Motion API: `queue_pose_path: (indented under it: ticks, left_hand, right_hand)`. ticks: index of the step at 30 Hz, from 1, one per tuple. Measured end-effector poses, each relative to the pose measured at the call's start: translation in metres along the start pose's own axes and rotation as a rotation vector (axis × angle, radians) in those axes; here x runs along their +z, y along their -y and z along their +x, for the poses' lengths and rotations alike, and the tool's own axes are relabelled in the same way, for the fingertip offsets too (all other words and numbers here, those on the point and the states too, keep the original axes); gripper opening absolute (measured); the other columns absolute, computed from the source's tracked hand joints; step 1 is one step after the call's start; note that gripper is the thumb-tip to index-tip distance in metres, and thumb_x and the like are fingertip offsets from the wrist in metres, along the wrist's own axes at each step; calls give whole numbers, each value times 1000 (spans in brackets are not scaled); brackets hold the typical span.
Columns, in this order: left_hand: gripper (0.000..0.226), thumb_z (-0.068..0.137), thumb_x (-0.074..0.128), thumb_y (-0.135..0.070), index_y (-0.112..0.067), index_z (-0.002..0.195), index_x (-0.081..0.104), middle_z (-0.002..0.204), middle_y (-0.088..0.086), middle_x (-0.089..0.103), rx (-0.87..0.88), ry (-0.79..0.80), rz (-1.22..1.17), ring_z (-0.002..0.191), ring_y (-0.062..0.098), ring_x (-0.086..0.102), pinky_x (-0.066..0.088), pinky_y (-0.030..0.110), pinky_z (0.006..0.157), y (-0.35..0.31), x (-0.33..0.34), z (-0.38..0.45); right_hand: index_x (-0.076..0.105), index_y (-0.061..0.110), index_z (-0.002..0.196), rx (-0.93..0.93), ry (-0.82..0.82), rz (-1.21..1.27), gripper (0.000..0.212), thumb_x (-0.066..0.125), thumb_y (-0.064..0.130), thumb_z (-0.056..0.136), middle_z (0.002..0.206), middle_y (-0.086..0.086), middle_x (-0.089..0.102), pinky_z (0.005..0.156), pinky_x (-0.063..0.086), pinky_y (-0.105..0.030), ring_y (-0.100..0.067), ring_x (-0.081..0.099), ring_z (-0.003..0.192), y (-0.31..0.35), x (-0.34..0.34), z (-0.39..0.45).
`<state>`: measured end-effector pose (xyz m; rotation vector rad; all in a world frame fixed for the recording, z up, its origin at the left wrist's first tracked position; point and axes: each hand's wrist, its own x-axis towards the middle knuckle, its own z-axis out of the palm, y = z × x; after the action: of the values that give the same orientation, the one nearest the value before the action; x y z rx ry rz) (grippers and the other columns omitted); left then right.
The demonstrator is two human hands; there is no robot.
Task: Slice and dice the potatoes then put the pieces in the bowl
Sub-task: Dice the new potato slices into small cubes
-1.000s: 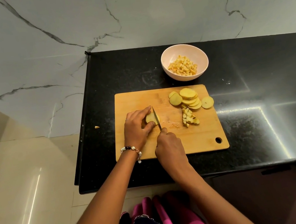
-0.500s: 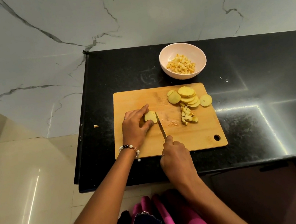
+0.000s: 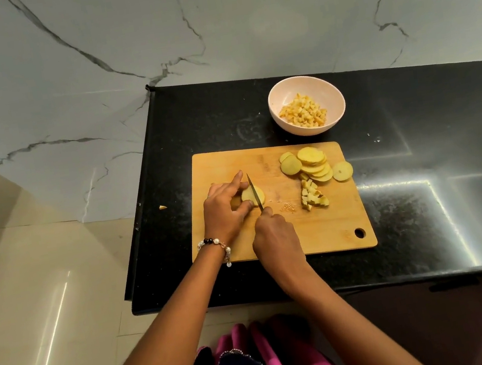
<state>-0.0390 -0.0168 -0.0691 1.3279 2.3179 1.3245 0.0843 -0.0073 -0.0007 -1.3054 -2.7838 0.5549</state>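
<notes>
Now: thin dark-bladed knife (image 3: 254,192), back from beside the stack half a second ago, stands across pale yellow potato slices (image 3: 254,196), pinched by left hand (image 3: 227,209) on rectangular wooden cutting board (image 3: 329,231); right hand (image 3: 275,233) wraps the handle. Another dicing stroke begun. Round slices (image 3: 312,164) and cut cubes (image 3: 313,197) wait beside; pink round bowl (image 3: 303,84) holds diced pieces.

A home kitchen. A polished black stone counter (image 3: 418,154) stands against a wall (image 3: 88,64) of white marble with dark veins, above a floor (image 3: 30,294) of glossy cream tiles. On the counter lies a wooden cutting board (image 3: 320,233) with potato slices (image 3: 314,164) and dice (image 3: 313,197), and behind it a pale bowl (image 3: 283,100) holds more dice. A knife (image 3: 254,191) cuts a potato (image 3: 249,195) on the board. The person wears a bead bracelet (image 3: 214,241) and pink clothing (image 3: 287,361), everyday dress.
</notes>
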Motion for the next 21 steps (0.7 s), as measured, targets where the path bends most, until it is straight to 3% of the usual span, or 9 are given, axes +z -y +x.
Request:
queue_pose_path:
  ticks: [2, 6, 9, 15, 21]
  left_hand:
    - [62, 73, 76, -12, -14, 131, 54, 106, -4, 70, -4, -14, -2, 100, 16, 55, 28, 36, 109, 0, 2, -1]
    - [61, 74, 75, -13, -14, 131, 54, 106, -3, 69, -6, -30, 6, 104, 19, 56, 11, 34, 111, -1, 3, -2]
    - [62, 74, 76, -14, -14, 132, 53, 107, -3, 69, -1, -29, 18, 105, 19, 56, 11, 33, 111, -2, 2, -2]
    - [69, 75, 76, -15, -16, 138, 46, 110, -3, 67, -5, -4, 19, 109, 16, 54, 10, 34, 112, -6, -1, -5]
    - [73, 74, 76, -11, -13, 139, 43, 106, -2, 68, -17, -12, 5, 98, 3, 49, 24, 47, 113, -4, -3, -6]
  right_hand:
    - [39, -3, 130, -25, -28, 6, 37, 25, -2, 96, 110, -19, 56, 74, 43, -35, -34, 58, 95, 2, 0, 7]
    - [35, -4, 132, -9, 22, -13, 38, 25, -3, 95, 111, -19, 56, 73, 43, -34, -33, 60, 93, -5, 7, -14]
    - [27, -1, 139, 31, 81, -21, 44, 27, 0, 95, 113, -16, 55, 74, 43, -33, -31, 59, 94, -13, 14, -36]
    - [29, 0, 141, 81, 95, 43, 47, 34, 5, 94, 114, -18, 57, 77, 44, -36, -33, 57, 99, -18, 7, -32]
    - [36, -1, 137, 37, 35, 59, 44, 36, 4, 93, 108, -18, 60, 72, 43, -37, -35, 59, 92, -11, 5, -9]
